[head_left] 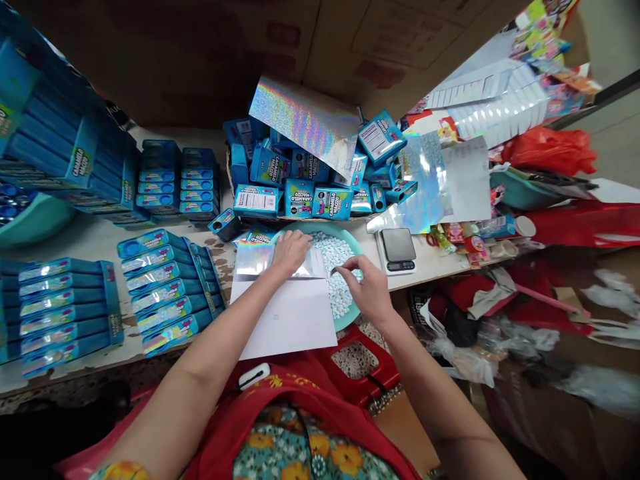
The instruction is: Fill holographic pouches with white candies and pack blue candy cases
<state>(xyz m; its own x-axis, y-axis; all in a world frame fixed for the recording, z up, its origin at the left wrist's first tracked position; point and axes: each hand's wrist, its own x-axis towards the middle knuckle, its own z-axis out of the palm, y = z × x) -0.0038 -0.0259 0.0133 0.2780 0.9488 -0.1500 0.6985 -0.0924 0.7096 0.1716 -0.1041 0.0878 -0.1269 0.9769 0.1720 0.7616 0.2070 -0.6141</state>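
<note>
My left hand (291, 252) lies flat with its fingers stretched forward, pressing on a folded holographic sheet (250, 259). Its white backing paper (285, 323) hangs down over the table's front edge. Under the sheet's right side is a turquoise basin (356, 313) full of small white candies (340, 257). Over the basin's right part, my right hand (370, 287) is closed in a pinch, with a small dark piece at its fingertips, too small to name. The tips point left, close to the sheet's right edge but apart from my left hand.
A carton of blue candy boxes (300, 199) stands behind the basin, with a loose holographic sheet (305, 120) on top. A digital scale (397, 250) sits right of the basin. Stacked blue boxes (165, 290) fill the left side. A red stool (350, 363) is below.
</note>
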